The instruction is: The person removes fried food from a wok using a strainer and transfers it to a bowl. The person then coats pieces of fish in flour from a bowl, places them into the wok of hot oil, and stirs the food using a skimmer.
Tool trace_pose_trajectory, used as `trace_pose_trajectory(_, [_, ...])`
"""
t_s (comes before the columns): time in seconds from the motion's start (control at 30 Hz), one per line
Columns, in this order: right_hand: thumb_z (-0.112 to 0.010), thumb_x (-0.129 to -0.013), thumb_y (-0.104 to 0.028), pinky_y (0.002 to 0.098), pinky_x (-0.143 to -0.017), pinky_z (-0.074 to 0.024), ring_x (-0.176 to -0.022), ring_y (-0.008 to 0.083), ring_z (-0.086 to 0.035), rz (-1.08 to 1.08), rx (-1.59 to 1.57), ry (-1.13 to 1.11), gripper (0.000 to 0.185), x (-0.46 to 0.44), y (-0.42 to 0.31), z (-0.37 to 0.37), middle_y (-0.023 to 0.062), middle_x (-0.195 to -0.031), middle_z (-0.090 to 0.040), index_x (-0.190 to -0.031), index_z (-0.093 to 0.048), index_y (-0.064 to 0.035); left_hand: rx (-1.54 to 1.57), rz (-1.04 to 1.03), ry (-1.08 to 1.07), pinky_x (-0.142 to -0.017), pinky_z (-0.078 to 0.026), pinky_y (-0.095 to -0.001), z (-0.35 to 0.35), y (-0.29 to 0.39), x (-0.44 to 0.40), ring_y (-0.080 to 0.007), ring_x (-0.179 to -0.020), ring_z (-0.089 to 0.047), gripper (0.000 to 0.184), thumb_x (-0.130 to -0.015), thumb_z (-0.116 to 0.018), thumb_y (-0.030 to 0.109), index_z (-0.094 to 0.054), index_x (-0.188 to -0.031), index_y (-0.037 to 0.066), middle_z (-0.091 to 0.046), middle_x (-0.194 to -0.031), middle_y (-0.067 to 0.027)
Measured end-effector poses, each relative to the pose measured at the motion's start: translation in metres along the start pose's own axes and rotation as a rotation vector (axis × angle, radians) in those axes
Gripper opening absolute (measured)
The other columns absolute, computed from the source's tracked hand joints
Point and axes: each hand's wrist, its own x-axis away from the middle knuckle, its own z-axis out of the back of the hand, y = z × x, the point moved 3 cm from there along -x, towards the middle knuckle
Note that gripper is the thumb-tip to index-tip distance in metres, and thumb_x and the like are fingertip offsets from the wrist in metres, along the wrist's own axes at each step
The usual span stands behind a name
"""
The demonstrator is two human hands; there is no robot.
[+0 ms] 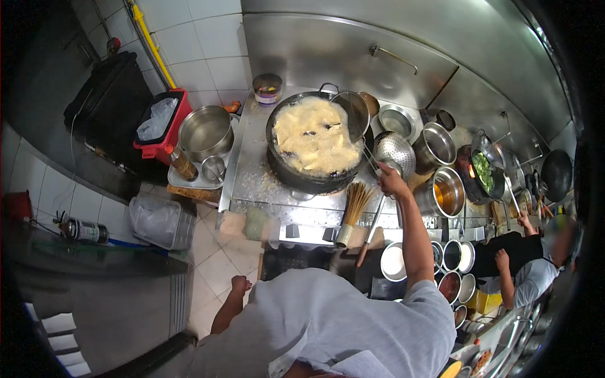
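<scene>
A wide black wok [272, 165] stands on the steel stove, full of pale, foaming oil with yellowish pieces frying [315, 135] and a few dark bits. My right hand [393, 181] is closed round the handle of a round mesh strainer [351, 113], whose basket rests at the wok's right rim. Just beyond that hand lies a perforated ladle [394, 151], its long handle running toward me. My left hand [240, 284] hangs low at my side, curled into a fist, with nothing visible in it.
A bamboo brush [354, 211] lies at the stove's front edge. Steel pots [436, 146] and a pot of amber liquid [446, 192] stand to the right. Farther right, a co-worker [526, 264] works near a wok of greens [483, 171]. A steel pot [205, 132] sits left.
</scene>
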Motion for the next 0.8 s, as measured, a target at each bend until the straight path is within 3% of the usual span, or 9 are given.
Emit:
trace_pose_trajectory(0.03, [-0.041,-0.098,-0.011,0.0261,-0.038,-0.0327,-0.045,0.0098,-0.038,-0.077,-0.123,-0.066,0.058,-0.003,0.003,-0.003,-0.0012,-0.069,-0.046,-0.154,-0.031,-0.0183,-0.027,-0.009,0.022,-0.052,-0.056,-0.0414,0.002,-0.004,0.002,-0.0297,-0.064,-0.068,0.016,-0.090,-0.050,0.013,-0.057,-0.094,-0.001,-0.065,-0.082,-0.0187])
trace_pose_trajectory(0.13, [-0.040,-0.098,-0.006,0.0243,-0.039,-0.0315,-0.045,0.0092,-0.037,-0.106,-0.257,-0.132,0.059,-0.002,0.004,-0.021,-0.0011,-0.067,-0.047,-0.155,-0.028,-0.0153,-0.083,-0.004,0.052,-0.053,-0.056,-0.0429,0.011,-0.016,0.009,-0.0314,-0.064,-0.067,0.017,-0.090,-0.049,0.013,-0.057,-0.093,-0.002,-0.065,-0.082,-0.0199])
trace_pose_trajectory(0.4, [-0.042,-0.098,-0.007,0.0232,-0.040,-0.0289,-0.048,0.0069,-0.038,-0.040,-0.309,-0.148,0.060,0.029,-0.016,-0.045,-0.0022,-0.069,-0.047,-0.156,-0.026,-0.0160,-0.098,0.023,0.030,-0.052,-0.055,-0.0431,0.019,-0.022,0.009,-0.0317,-0.064,-0.067,0.016,-0.090,-0.049,0.013,-0.057,-0.093,-0.001,-0.064,-0.081,-0.0197])
trace_pose_trajectory(0.6, [-0.044,-0.099,-0.006,0.0233,-0.042,-0.0309,-0.050,0.0060,-0.039,0.052,-0.003,-0.002,0.056,0.062,-0.027,-0.041,-0.0010,-0.069,-0.049,-0.153,-0.035,-0.0170,-0.096,0.016,0.020,-0.052,-0.055,-0.0434,0.018,-0.013,0.005,-0.0320,-0.063,-0.067,0.016,-0.090,-0.049,0.013,-0.057,-0.092,-0.001,-0.064,-0.080,-0.0195])
trace_pose_trajectory(0.7, [-0.048,-0.094,-0.002,0.0292,-0.047,-0.0384,-0.052,0.0105,-0.046,0.398,0.338,0.128,0.059,0.066,-0.022,-0.036,0.0061,-0.070,-0.057,-0.151,-0.039,-0.0159,-0.098,0.014,0.011,-0.051,-0.055,-0.0435,0.016,-0.009,0.002,-0.0321,-0.063,-0.067,0.015,-0.090,-0.049,0.013,-0.057,-0.092,-0.001,-0.064,-0.080,-0.0194])
trace_pose_trajectory(0.77, [-0.051,-0.087,0.002,0.0361,-0.059,-0.0454,-0.057,0.0250,-0.057,0.535,0.475,0.225,0.067,0.084,-0.032,-0.034,0.0164,-0.078,-0.066,-0.150,-0.039,-0.0171,-0.102,0.009,0.006,-0.051,-0.055,-0.0435,0.014,-0.007,0.000,-0.0322,-0.063,-0.066,0.015,-0.090,-0.049,0.013,-0.057,-0.092,-0.001,-0.064,-0.079,-0.0194])
trace_pose_trajectory(0.8, [-0.051,-0.087,0.002,0.0361,-0.059,-0.0454,-0.057,0.0250,-0.057,0.534,0.476,0.224,0.067,0.094,-0.042,-0.034,0.0164,-0.078,-0.066,-0.150,-0.039,-0.0171,-0.104,0.009,0.006,-0.051,-0.055,-0.0436,0.013,-0.008,0.001,-0.0323,-0.063,-0.066,0.015,-0.090,-0.050,0.013,-0.057,-0.092,-0.001,-0.064,-0.079,-0.0193])
